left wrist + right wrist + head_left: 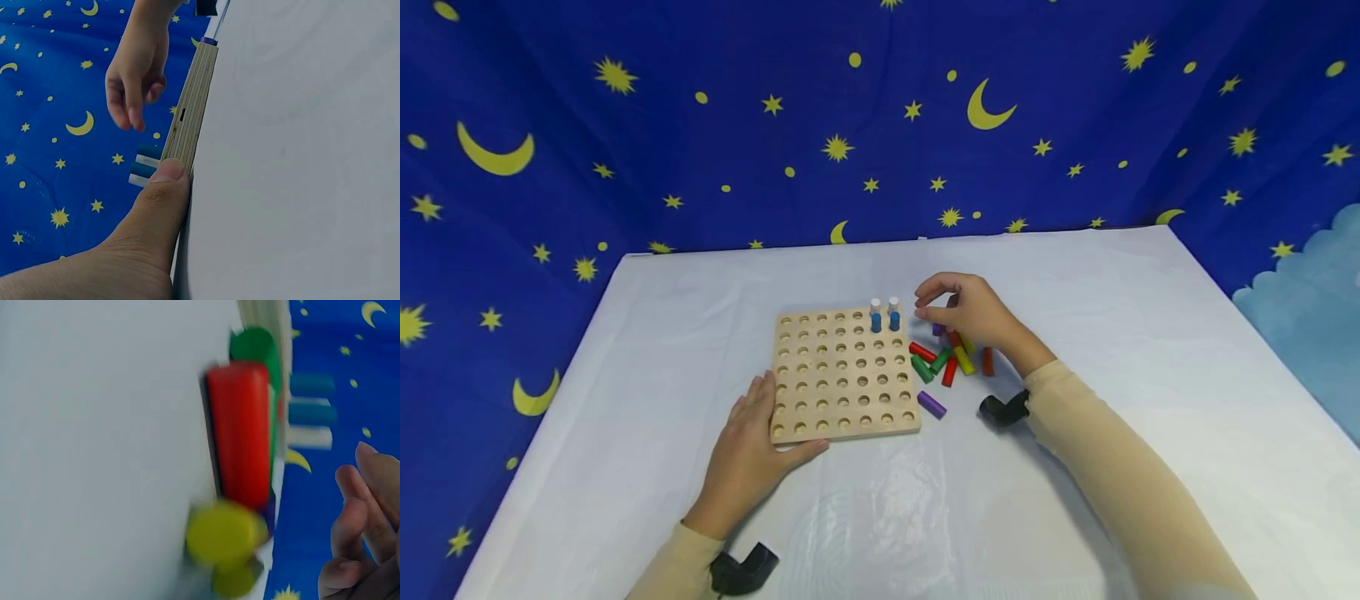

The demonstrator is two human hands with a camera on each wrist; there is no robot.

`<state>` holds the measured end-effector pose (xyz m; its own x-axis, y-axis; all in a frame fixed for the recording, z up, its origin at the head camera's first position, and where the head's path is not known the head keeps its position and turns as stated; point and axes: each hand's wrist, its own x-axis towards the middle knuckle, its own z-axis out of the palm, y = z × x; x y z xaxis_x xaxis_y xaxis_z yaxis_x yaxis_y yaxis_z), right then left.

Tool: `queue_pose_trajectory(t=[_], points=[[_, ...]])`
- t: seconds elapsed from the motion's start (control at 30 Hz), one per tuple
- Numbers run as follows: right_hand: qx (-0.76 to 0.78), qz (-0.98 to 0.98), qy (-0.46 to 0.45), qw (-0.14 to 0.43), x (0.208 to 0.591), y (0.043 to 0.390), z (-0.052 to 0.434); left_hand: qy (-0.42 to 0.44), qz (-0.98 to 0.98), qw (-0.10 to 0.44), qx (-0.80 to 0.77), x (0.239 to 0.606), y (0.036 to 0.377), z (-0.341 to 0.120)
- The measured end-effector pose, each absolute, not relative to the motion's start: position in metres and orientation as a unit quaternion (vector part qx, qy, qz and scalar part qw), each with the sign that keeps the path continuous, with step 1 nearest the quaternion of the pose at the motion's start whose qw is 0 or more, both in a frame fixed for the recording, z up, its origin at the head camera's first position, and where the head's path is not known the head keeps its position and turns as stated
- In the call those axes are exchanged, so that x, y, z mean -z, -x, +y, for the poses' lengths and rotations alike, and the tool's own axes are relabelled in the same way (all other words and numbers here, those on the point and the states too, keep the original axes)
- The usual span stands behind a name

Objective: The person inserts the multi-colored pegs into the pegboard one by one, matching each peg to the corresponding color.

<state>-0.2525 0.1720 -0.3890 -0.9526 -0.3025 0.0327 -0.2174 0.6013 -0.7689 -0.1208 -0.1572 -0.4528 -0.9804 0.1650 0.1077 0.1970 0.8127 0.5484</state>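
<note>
A square wooden pegboard point(848, 436) with rows of round holes lies on the table. My left hand point(745, 454) rests at its front left corner, fingers along the left side and thumb point(153, 194) against the front edge. Two white pegs point(876, 304) and two blue pegs point(876, 323) stand upright at its back right corner. Just right of these, my right hand point(966, 307) hovers over loose pegs with fingers bent, nothing visible between thumb and fingertips. Below it lie red point(950, 372), green point(922, 368) and yellow pegs point(964, 361); the hand partly hides some.
A purple peg point(932, 405) lies apart near the board's front right corner, and an orange-brown peg point(988, 362) lies right of the pile. Black wrist cameras point(1002, 410) extend from both sleeves. A blue star-patterned curtain point(880, 125) hangs behind the white-covered table point(685, 308).
</note>
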Motion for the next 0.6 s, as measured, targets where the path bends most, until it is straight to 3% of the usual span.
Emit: queue_pose_trajectory(t=[0.2,0.6], points=[[0.397,0.911,0.109,0.021,0.385,0.241,0.201,0.094,-0.951,0.023,0.293,0.453,0.121,-0.157],[0.298,0.946,0.105,0.065,0.391,0.205,0.247,0.092,-0.95,0.018,0.298,0.452,0.121,-0.158]])
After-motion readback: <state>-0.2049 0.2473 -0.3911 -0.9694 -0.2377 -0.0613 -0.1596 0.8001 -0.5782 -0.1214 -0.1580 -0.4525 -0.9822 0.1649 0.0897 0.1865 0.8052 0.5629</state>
